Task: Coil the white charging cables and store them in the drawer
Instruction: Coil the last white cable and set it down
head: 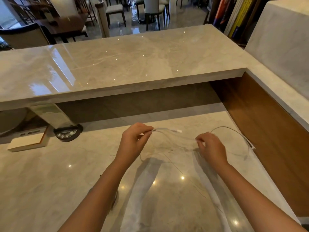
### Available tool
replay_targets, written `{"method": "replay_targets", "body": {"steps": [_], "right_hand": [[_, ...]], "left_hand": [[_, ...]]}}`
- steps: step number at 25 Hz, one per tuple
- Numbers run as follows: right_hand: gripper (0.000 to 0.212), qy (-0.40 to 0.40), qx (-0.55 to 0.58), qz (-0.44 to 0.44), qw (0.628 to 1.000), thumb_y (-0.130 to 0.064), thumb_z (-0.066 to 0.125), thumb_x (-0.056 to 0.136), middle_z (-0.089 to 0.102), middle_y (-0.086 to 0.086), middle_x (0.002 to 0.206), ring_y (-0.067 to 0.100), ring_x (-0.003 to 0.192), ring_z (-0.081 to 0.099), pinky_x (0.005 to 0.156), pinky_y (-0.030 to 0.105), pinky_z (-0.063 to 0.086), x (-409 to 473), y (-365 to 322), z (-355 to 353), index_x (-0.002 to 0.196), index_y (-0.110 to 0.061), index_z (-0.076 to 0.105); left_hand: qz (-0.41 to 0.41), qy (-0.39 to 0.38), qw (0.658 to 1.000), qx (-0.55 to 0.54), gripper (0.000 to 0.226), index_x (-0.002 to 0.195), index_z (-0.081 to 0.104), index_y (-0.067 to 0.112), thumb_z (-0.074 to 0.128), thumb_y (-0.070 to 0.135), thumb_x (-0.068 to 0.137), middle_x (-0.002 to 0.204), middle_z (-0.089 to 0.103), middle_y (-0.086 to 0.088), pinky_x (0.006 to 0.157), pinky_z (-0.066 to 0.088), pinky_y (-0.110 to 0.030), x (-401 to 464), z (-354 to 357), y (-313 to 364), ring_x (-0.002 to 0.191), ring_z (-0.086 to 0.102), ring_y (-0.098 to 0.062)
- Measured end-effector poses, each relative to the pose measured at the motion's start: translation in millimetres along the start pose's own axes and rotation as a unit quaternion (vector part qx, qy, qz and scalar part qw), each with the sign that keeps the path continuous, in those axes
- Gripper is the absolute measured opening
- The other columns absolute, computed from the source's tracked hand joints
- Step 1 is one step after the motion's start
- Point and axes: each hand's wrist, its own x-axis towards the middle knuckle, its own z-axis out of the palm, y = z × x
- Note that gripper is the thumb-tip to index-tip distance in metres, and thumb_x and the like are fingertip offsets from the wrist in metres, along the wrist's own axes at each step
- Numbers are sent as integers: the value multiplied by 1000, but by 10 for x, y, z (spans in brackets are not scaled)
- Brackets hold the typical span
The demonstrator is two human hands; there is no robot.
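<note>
Fingers (147, 131) of the left hand (133, 141) pinch the white cable (168, 131) near its plug end; right hand (210, 148) pinches it further along. Between the two grips the thin, glossy cord runs roughly left–right above the polished marble tabletop (50, 173), plug pointing right. Beyond the right fingers it arcs out in a loose loop — blurred there.

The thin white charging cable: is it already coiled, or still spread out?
Still spread out. The thin white charging cable stretches between left hand and right hand, then arcs loosely to the right; no finished coil shows.
</note>
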Motion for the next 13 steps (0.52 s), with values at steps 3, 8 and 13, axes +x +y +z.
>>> {"method": "replay_targets", "body": {"steps": [3,8,13], "right_hand": [[28,-183,90,15,979,-11,56,89,60,8,125,24,115,54,91,25,39,33,-160,-53,115,-15,63],[38,132,153,-195,960,-19,51,90,47,-6,137,12,131,36,109,31,22,8,-819,-629,128,-23,52],[12,140,-16,-351,926,-22,67,81,73,-1,88,17,84,67,102,46,35,-71,-1112,-567,92,-19,71]], "left_hand": [[-125,-13,985,-116,18,100,71,15,59,8,87,84,66,3,63,51,-12,50,-68,183,64,60,0],[-161,-69,977,-119,17,95,72,19,60,9,87,74,66,9,57,49,-10,29,-134,288,56,58,1],[-150,-103,970,-164,20,88,72,26,62,9,85,68,68,5,60,51,-13,21,-174,443,58,61,-2]]}}
